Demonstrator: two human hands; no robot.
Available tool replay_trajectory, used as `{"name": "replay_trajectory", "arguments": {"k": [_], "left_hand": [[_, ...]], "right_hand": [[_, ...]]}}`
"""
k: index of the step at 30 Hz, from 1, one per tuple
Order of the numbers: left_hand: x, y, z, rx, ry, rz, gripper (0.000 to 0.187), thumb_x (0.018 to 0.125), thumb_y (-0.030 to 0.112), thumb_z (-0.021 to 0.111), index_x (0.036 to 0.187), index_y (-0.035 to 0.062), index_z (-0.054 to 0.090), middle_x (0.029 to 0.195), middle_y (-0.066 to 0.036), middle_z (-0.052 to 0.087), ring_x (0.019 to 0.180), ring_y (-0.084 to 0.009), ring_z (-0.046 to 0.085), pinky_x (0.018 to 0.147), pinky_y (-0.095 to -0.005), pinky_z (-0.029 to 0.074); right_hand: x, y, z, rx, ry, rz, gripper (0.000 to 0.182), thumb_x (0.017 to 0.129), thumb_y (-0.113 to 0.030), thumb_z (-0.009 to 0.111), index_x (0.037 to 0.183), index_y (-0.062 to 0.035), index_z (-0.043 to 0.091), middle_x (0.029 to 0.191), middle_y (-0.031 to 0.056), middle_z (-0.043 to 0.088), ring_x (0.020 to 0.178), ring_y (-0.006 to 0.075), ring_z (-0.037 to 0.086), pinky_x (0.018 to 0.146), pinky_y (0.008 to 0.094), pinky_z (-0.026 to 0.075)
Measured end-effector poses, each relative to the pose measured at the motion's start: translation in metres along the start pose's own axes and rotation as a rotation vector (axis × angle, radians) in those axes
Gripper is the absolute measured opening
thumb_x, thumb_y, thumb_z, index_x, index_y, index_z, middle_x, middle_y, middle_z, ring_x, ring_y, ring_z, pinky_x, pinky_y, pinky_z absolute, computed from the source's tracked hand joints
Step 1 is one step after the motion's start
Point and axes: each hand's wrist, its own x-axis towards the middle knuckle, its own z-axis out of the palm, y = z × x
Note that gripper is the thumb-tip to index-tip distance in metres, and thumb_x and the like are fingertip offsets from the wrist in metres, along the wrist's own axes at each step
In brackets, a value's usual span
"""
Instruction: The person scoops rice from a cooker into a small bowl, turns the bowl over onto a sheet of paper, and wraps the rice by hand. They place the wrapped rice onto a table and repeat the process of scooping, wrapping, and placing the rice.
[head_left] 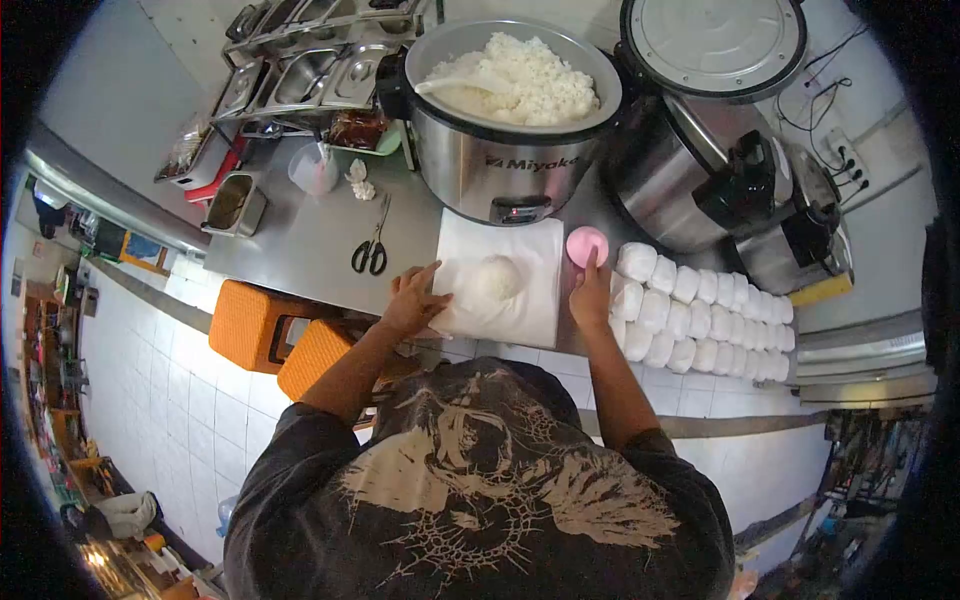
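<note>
A rounded mound of white rice (498, 278) sits on a stack of white paper sheets (535, 315) at the front of the counter. My left hand (412, 300) is at the left edge of the paper, its fingers apart and touching the sheet. On the right of the paper, my right hand (591, 292) grips the near rim of a small pink bowl (583, 243), the index finger reaching over its inside. The other fingers of that hand are partly hidden. Many white wrapped packets (690, 320) stand in rows beside my right hand.
Behind the paper stands a large open rice cooker (500, 165) full of rice, with a white paddle (450, 87) in it. More cookers (690, 170) are at the right. Black scissors (371, 250) lie left of the paper. Orange stools (252, 325) stand below the counter's left edge.
</note>
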Motion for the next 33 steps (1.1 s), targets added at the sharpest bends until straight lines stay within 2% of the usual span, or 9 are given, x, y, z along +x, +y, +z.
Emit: {"name": "replay_trajectory", "arguments": {"k": [2, 5, 8, 11, 18, 21, 24, 28, 33], "left_hand": [[0.005, -0.006, 0.002, -0.023, -0.013, 0.014, 0.021, 0.091, 0.039, 0.069, 0.108, 0.0289, 0.079, 0.148, -0.005, 0.046, 0.133, -0.0328, 0.037, 0.109, -0.0550, 0.025], [0.009, -0.011, 0.007, -0.096, -0.037, -0.038, 0.020, 0.091, 0.038, 0.070, 0.102, 0.0250, 0.080, 0.138, -0.001, 0.053, 0.128, -0.0278, 0.042, 0.106, -0.0538, 0.027], [0.014, -0.018, 0.014, -0.215, -0.013, -0.074, 0.020, 0.092, 0.038, 0.070, 0.096, 0.0200, 0.079, 0.127, 0.002, 0.058, 0.122, -0.0244, 0.047, 0.104, -0.0520, 0.028], [0.014, -0.021, 0.020, -0.299, 0.016, -0.081, 0.021, 0.093, 0.035, 0.069, 0.091, 0.0163, 0.078, 0.117, 0.002, 0.062, 0.116, -0.0232, 0.052, 0.102, -0.0503, 0.030], [0.020, -0.033, 0.025, -0.416, -0.027, -0.068, 0.023, 0.089, 0.036, 0.072, 0.098, 0.0143, 0.076, 0.114, -0.001, 0.064, 0.118, -0.0243, 0.054, 0.103, -0.0502, 0.031], [0.015, 0.031, -0.028, -0.079, 0.190, 0.158, 0.031, 0.084, 0.035, 0.076, 0.109, 0.0162, 0.073, 0.118, -0.001, 0.063, 0.121, -0.0263, 0.053, 0.104, -0.0524, 0.031], [0.017, 0.058, -0.009, 0.080, 0.165, 0.189, 0.039, 0.078, 0.026, 0.078, 0.115, 0.0178, 0.070, 0.121, 0.001, 0.062, 0.122, -0.0278, 0.052, 0.105, -0.0537, 0.031], [0.019, 0.026, 0.028, 0.059, 0.033, 0.015, 0.040, 0.071, 0.009, 0.074, 0.109, 0.0187, 0.071, 0.118, 0.000, 0.064, 0.124, -0.0236, 0.053, 0.107, -0.0519, 0.031], [-0.017, 0.029, -0.004, -0.074, 0.026, 0.184, 0.037, 0.073, 0.001, 0.068, 0.108, 0.0146, 0.071, 0.113, -0.001, 0.068, 0.119, -0.0241, 0.057, 0.104, -0.0491, 0.036]], "right_hand": [[0.002, 0.008, 0.007, -0.109, -0.105, 0.058, 0.073, 0.092, -0.012, 0.062, 0.157, -0.0106, 0.028, 0.120, 0.0251, 0.052, 0.114, 0.0414, 0.051, 0.096, 0.0484, 0.044], [-0.013, -0.057, -0.035, -0.405, 0.117, -0.005, 0.066, 0.088, -0.025, 0.071, 0.147, -0.0070, 0.046, 0.130, 0.0237, 0.051, 0.123, 0.0417, 0.047, 0.103, 0.0528, 0.039], [-0.038, -0.069, -0.015, 0.127, -0.113, -0.214, 0.055, 0.081, -0.033, 0.078, 0.126, -0.0060, 0.064, 0.135, 0.0191, 0.051, 0.127, 0.0405, 0.044, 0.106, 0.0532, 0.036], [-0.067, -0.119, -0.024, 0.076, -0.246, -0.352, 0.046, 0.075, -0.033, 0.083, 0.113, -0.0105, 0.073, 0.126, 0.0126, 0.059, 0.120, 0.0360, 0.050, 0.105, 0.0491, 0.039], [-0.081, -0.111, 0.012, 0.101, -0.172, -0.298, 0.024, 0.085, -0.021, 0.070, 0.106, -0.0109, 0.072, 0.119, 0.0053, 0.060, 0.117, 0.0293, 0.050, 0.100, 0.0469, 0.038], [-0.080, -0.115, 0.018, 0.104, -0.154, -0.271, 0.018, 0.085, -0.015, 0.068, 0.103, -0.0109, 0.071, 0.114, 0.0050, 0.063, 0.115, 0.0290, 0.053, 0.098, 0.0466, 0.039], [-0.080, -0.124, 0.003, 0.089, -0.114, -0.241, 0.014, 0.083, -0.010, 0.068, 0.097, -0.0103, 0.070, 0.109, 0.0061, 0.066, 0.112, 0.0307, 0.055, 0.097, 0.0471, 0.040], [-0.086, -0.094, -0.009, 0.025, -0.031, -0.229, 0.013, 0.082, -0.007, 0.068, 0.095, -0.0097, 0.069, 0.106, 0.0071, 0.066, 0.111, 0.0312, 0.056, 0.098, 0.0476, 0.039], [-0.093, -0.049, -0.025, 0.262, -0.109, -0.342, 0.015, 0.081, -0.006, 0.068, 0.095, -0.0077, 0.068, 0.107, 0.0069, 0.066, 0.117, 0.0322, 0.054, 0.100, 0.0478, 0.041]]}}
